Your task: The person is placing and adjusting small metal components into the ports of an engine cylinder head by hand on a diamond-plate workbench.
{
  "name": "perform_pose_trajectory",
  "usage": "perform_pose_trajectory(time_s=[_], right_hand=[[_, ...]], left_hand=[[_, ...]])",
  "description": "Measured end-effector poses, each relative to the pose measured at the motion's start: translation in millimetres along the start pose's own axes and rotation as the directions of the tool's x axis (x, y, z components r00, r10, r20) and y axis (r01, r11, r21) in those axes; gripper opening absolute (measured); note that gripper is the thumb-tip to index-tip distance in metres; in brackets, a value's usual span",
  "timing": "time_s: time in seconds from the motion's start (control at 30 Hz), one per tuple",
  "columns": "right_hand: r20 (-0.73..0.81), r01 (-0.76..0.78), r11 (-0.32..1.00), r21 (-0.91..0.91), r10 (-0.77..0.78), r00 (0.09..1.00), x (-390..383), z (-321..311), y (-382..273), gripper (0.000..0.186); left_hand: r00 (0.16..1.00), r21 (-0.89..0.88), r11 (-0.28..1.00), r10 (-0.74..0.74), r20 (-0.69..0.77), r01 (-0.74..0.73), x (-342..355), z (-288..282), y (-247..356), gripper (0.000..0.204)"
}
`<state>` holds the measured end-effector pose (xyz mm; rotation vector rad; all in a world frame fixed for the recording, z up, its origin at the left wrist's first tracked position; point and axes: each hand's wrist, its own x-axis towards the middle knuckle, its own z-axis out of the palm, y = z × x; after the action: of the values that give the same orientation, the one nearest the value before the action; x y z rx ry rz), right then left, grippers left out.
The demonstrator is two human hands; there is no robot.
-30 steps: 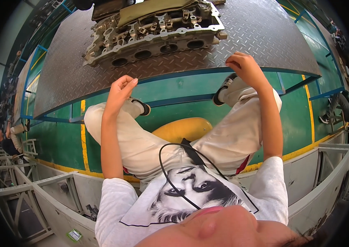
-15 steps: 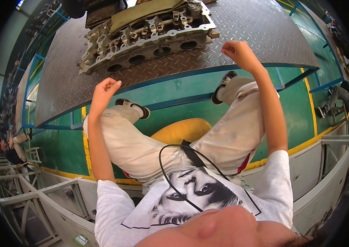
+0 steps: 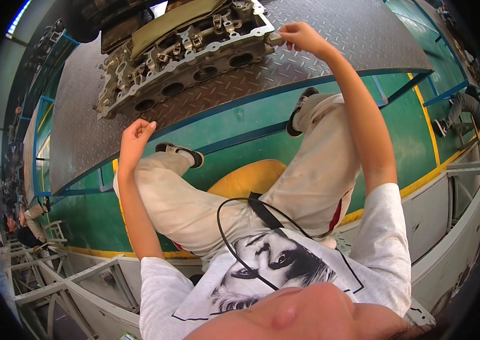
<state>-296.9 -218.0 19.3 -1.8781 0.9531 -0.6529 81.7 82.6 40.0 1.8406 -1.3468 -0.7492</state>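
Observation:
A grey metal cylinder head point(image 3: 183, 62), with exposed rockers and round ports, rests on a chequer-plate bench top point(image 3: 359, 39), an olive-green piece point(image 3: 169, 25) lying across its back. My right hand point(image 3: 299, 37) is at its right end, fingers closed on a small protruding block there. My left hand point(image 3: 138, 133) hangs by the bench's front edge, below the head's left end, fingers curled with nothing visible in them.
My legs are under the blue-framed bench, above a yellow seat point(image 3: 242, 181). Grey metal frames point(image 3: 75, 280) stand behind me. Other people sit at far left point(image 3: 35, 226) and far right point(image 3: 466, 110), near other benches.
My right hand has moved up and left onto the cylinder head's end. My left hand has shifted left and down. The view has shifted, with the head appearing higher and more tilted.

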Motion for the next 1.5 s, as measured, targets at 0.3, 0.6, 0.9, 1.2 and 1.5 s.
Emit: perform_pose_trajectory(time_s=[0.3,0.6,0.9,1.2,1.5], right_hand=[[-0.074,0.056,0.982,0.182,-0.043,0.996,2.2,6.1,-21.5,0.024],[-0.24,0.159,0.986,0.056,-0.141,0.96,-26.4,16.4,-32.6,0.025],[-0.407,0.147,0.989,-0.014,-0.14,0.903,-47.3,40.3,-39.2,0.024],[-0.276,0.059,0.919,0.39,0.056,0.959,-55.3,59.8,-52.2,0.027],[-0.087,-0.135,0.638,0.758,0.304,0.949,-62.7,86.7,-51.1,0.023]], left_hand=[[0.996,-0.079,0.997,0.007,0.086,0.0,-6.7,5.0,4.4,0.02],[0.998,-0.159,0.987,0.012,0.056,-0.003,-9.2,2.0,1.2,0.02],[0.999,-0.141,0.99,-0.028,-0.033,0.023,-5.7,-4.0,-8.5,0.02],[0.989,-0.115,0.992,-0.075,-0.131,0.06,-7.4,-13.0,-12.3,0.024],[0.986,-0.067,0.991,-0.125,-0.111,0.119,-10.2,-24.8,-19.9,0.031]])
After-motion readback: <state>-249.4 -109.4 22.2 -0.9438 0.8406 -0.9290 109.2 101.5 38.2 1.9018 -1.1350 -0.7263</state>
